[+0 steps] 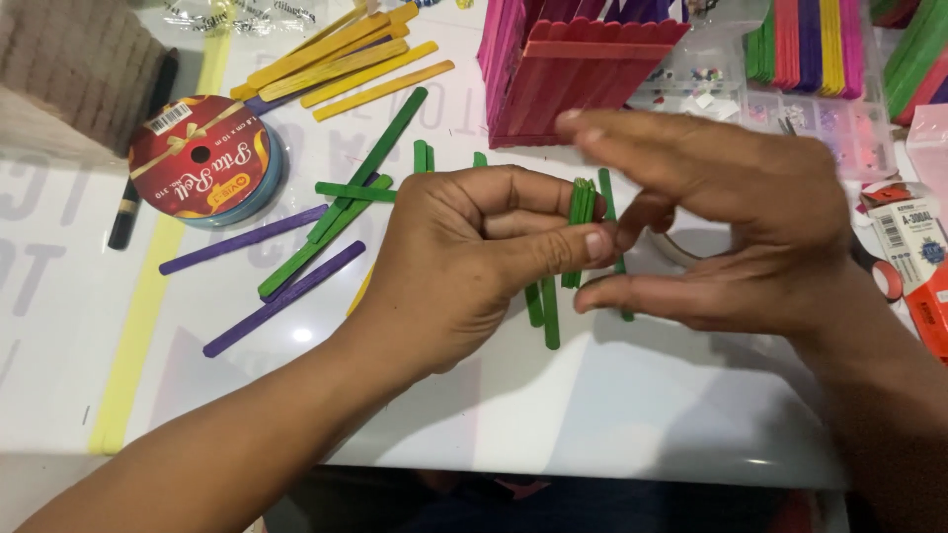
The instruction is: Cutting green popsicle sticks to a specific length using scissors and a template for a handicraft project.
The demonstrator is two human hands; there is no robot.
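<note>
**Inspector A:** Head view. What is recorded for the hands?

**Inspector B:** Two hands are seen over the white surface (612, 415). The left hand (464, 262) is closed on a small bundle of green sticks (581, 212), pinched upright between thumb and fingers. The exact count in the bundle cannot be told; three or four edges are made out. The right hand (731, 227) is held open just beside the bundle, fingers spread, nothing gripped.

**Inspector A:** And the loose stock?

**Inspector B:** Two purple sticks (281, 296) are counted lying flat to the left. Loose green sticks (370, 163) are noted around and under the hands, roughly eight, some partly hidden. About six yellow sticks (341, 59) are piled at the top.

**Inspector A:** Other items?

**Inspector B:** One red ribbon spool (202, 158) is logged at the left, well apart from the hands. One pink stick-built box (583, 64) stands behind the hands. Stacks of coloured sticks (810, 44) are noted at top right.
</note>
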